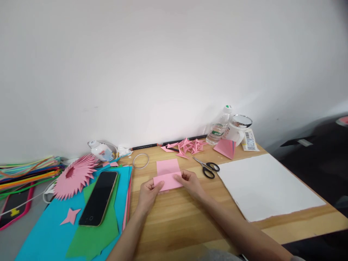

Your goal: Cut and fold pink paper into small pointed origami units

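A pink sheet of paper (168, 182) is held just above the wooden table, its near part a horizontal band with a crease along the top. My left hand (149, 191) pinches the band's left end, thumb in front. At the right end my right hand (189, 181) grips it the same way, thumb on the near face. Behind the band shows a flat pink piece (166, 165); whether it is joined to the held paper I cannot tell. Scissors (207, 167) with black handles lie to the right of my right hand. Beyond my hands sit several folded pink paper pieces (187, 145).
On the left, blue sheets (51, 224) and green paper (95, 241) lie under a phone (99, 199), beside a pleated pink ring (77, 175). A white board (269, 186) covers the right side. A water bottle (219, 127) and mug (236, 132) stand by the wall.
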Demonstrator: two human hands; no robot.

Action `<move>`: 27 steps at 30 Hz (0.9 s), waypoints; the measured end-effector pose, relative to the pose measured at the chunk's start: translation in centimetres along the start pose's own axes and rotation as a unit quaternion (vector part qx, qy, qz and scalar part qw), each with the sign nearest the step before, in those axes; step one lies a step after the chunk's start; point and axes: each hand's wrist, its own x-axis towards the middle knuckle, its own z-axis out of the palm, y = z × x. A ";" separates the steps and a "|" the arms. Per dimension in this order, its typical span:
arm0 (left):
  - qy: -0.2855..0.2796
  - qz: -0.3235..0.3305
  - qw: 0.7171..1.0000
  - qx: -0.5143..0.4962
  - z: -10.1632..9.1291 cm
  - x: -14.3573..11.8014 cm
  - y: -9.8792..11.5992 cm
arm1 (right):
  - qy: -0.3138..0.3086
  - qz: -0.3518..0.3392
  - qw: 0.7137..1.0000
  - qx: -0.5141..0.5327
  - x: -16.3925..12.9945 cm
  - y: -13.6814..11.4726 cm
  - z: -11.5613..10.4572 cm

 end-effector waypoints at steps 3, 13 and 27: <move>-0.001 -0.004 1.000 -0.006 0.0 0.1 0.0 | 0.002 0.000 1.000 -0.003 0.0 0.0 0.0; -0.010 -0.008 1.000 0.014 0.0 -0.2 0.3 | 0.001 -0.006 1.000 -0.025 0.0 0.1 0.0; 0.076 0.083 0.965 0.238 0.6 -2.3 -0.1 | -0.022 -0.027 0.990 -0.137 -2.3 -0.3 -1.8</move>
